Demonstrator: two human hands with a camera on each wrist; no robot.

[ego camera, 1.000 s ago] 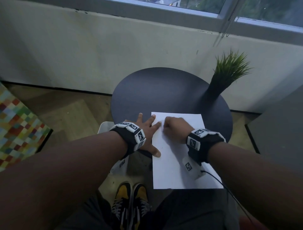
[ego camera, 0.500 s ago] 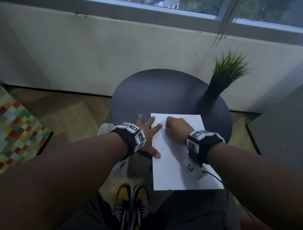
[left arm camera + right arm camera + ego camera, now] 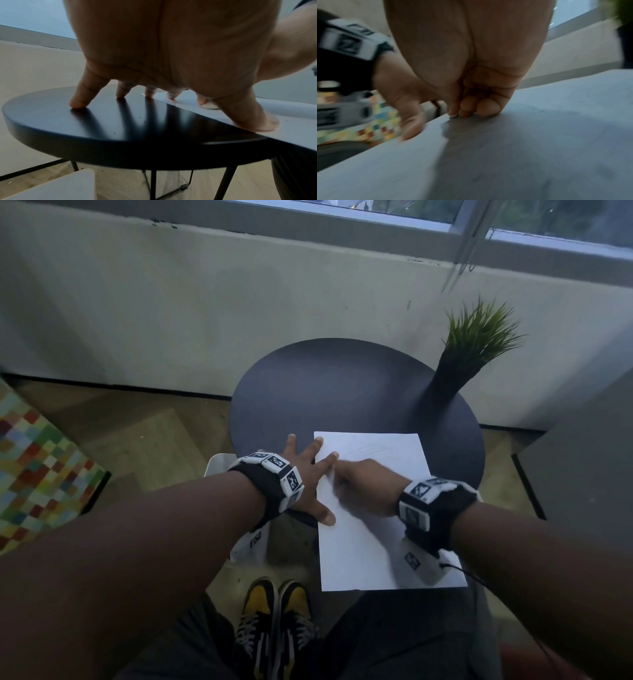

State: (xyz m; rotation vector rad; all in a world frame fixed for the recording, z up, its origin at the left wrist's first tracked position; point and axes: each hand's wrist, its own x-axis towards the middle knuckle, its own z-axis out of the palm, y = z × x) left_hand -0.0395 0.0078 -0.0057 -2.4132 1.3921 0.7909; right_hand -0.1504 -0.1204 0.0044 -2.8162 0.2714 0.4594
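1. Shoes (image 3: 274, 611), yellow and black, on the floor below the bench's near rim.
2. Paper (image 3: 359, 553): one white sheet, flat on the near right part of the bench (image 3: 325, 385). Its near end overhangs the rim above the lap.
3. Right hand (image 3: 363, 491) on the paper's left half, blurred in the head view. Fingers (image 3: 488, 108) curled in, tips bunched with the thumb and touching the sheet close to its left edge. Nothing seen held in them.
4. Left hand (image 3: 308, 474) just left of the right hand, spread flat, fingers straight. Thumb (image 3: 254, 119) presses the paper's left edge. Index tip is on the sheet near its far left corner. Little finger (image 3: 80, 97) rests on bare bench.
5. Faint curved lines on the far part of the paper, too dim to read.
6. Plant (image 3: 479, 333) in a dark vase at the bench's far right, well apart from the paper.
7. Wall (image 3: 205, 320) behind the bench, with a window (image 3: 548, 220) above it.
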